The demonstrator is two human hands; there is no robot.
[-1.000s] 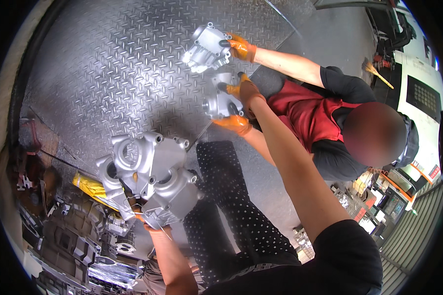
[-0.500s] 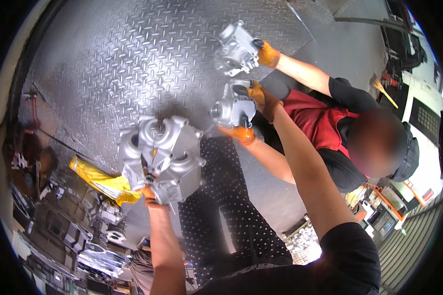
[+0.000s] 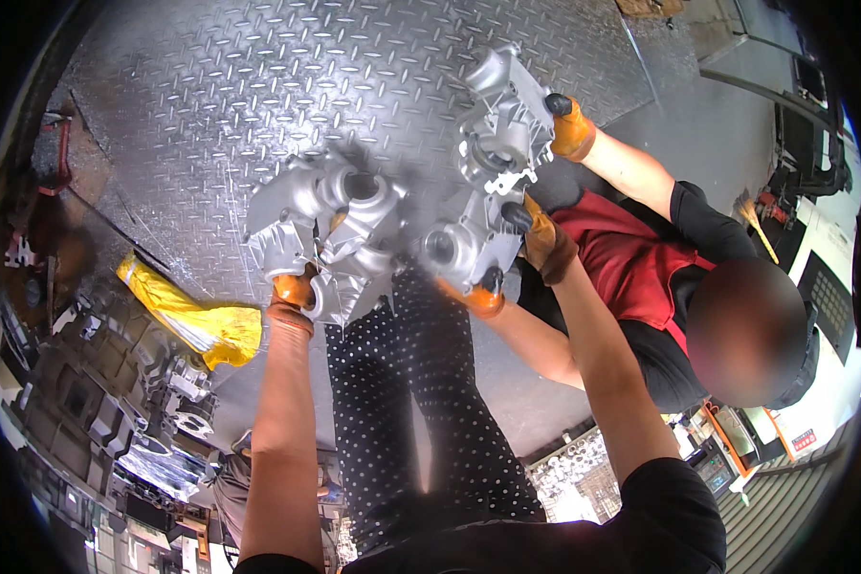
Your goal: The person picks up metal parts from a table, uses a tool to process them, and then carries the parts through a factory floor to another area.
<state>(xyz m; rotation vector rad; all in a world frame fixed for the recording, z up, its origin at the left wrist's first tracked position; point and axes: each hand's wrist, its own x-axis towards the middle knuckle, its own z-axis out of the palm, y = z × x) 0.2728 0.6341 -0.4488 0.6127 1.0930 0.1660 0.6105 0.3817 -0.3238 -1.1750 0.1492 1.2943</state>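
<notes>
My left hand [image 3: 295, 290], in an orange glove, grips silver cast-metal housings [image 3: 359, 225] with round openings and ribs. They hang in front of my legs, and I cannot tell whether they are separate pieces. With its fingers over the upper edge, my gloved right hand [image 3: 548, 244] grips another cast-metal housing [image 3: 474, 251]. A co-worker's gloved hand [image 3: 480, 297] holds that same housing from its near side. The co-worker's other gloved hand [image 3: 572, 129] holds a further cast-metal housing [image 3: 496, 110], just beyond it.
A co-worker in a red apron [image 3: 622, 244] leans in from the right. Below is a patterned metal floor plate [image 3: 210, 86]. To the left lie a yellow bag [image 3: 196, 311] and stacked dark parts [image 3: 81, 397]. A pale machine [image 3: 823, 287] stands at the far right.
My left hand and its housings have moved farther from me. My right hand, its housing and the co-worker's hands appear farther right. The whole view has shifted somewhat; both my grips continue.
</notes>
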